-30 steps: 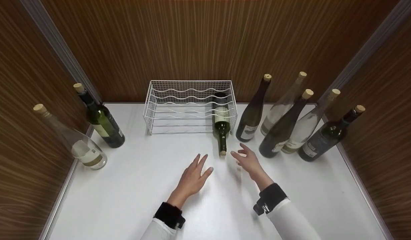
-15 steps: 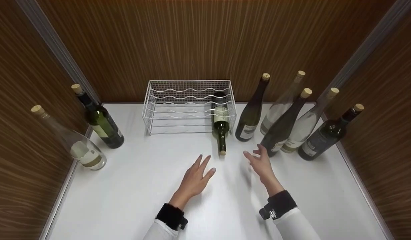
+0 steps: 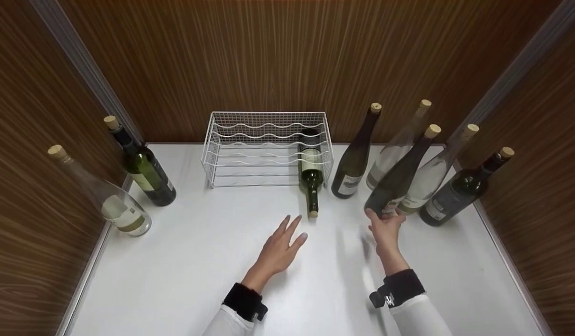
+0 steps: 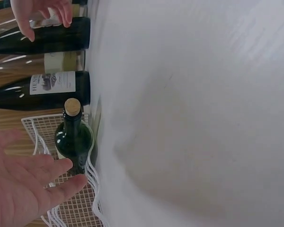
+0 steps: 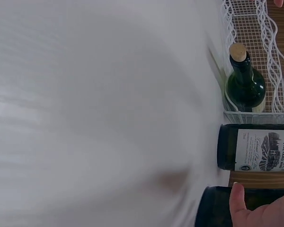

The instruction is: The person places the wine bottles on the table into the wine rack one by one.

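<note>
A dark, slender wine bottle (image 3: 394, 179) stands corked at the right. My right hand (image 3: 385, 233) is at its lower part, thumb by the left side and fingers by the right. In the right wrist view the thumb (image 5: 237, 203) is straight and overlaps the bottle. My left hand (image 3: 276, 252) hovers over the white table with fingers spread, holding nothing. Ahead of it, a green wine bottle (image 3: 311, 175) lies in the right end of a white wire wine rack (image 3: 212, 154), its corked neck pointing toward me.
Beside the rack stands a dark bottle (image 3: 350, 168) with a white label. Further right are two clear bottles and a dark bottle (image 3: 458, 196). A clear bottle (image 3: 124, 214) and a green bottle (image 3: 150, 175) stand at the left. Wood-grain panels (image 3: 269, 56) enclose the table (image 3: 199, 247).
My right hand has moved right, from near the lying bottle's neck to the slender dark bottle's base. My left hand has drifted slightly right, fingers still spread.
</note>
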`<state>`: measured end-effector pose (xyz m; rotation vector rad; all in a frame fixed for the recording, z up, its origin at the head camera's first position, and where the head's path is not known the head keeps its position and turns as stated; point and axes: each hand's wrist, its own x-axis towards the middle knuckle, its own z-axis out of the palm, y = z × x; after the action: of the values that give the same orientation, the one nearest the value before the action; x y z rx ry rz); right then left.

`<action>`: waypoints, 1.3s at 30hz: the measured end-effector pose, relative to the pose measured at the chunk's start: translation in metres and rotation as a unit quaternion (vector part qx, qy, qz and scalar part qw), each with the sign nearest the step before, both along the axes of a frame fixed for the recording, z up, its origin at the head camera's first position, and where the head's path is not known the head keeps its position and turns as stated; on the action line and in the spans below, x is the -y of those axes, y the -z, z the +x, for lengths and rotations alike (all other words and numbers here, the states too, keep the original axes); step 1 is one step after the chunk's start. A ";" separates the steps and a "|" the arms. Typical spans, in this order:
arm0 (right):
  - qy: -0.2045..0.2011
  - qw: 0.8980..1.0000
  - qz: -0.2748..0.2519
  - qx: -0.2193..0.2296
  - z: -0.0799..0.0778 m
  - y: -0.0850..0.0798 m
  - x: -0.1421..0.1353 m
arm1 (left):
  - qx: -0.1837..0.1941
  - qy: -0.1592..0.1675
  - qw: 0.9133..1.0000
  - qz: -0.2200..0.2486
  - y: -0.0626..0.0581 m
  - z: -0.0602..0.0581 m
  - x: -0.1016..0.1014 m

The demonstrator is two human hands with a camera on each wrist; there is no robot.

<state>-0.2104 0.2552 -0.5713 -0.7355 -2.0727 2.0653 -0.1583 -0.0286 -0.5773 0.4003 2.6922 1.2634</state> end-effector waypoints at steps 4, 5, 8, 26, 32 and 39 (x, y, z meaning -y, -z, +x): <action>0.028 0.999 0.016 -0.016 -0.005 -0.002 -0.008 | 0.009 0.002 1.000 0.010 0.000 -0.001 -0.003; 0.032 0.999 0.025 -0.016 -0.006 -0.003 -0.009 | 0.011 0.003 1.000 0.013 0.000 -0.001 -0.003; 0.037 0.998 0.051 -0.011 -0.010 -0.005 -0.014 | 0.014 0.005 1.000 0.022 -0.001 -0.002 -0.005; 0.050 0.983 0.170 -0.056 -0.031 -0.013 -0.032 | 0.011 0.043 0.999 0.025 -0.014 -0.007 -0.026; 0.015 0.986 0.159 -0.043 -0.036 -0.014 -0.039 | -0.001 0.061 0.998 0.019 -0.019 -0.009 -0.036; -0.002 0.985 0.160 -0.057 -0.041 -0.014 -0.043 | -0.002 0.074 0.997 0.011 -0.024 -0.008 -0.049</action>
<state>-0.2515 0.2986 -0.5577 -0.5490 -2.2623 1.6700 -0.1660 0.0202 -0.5537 0.5934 2.5986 1.2535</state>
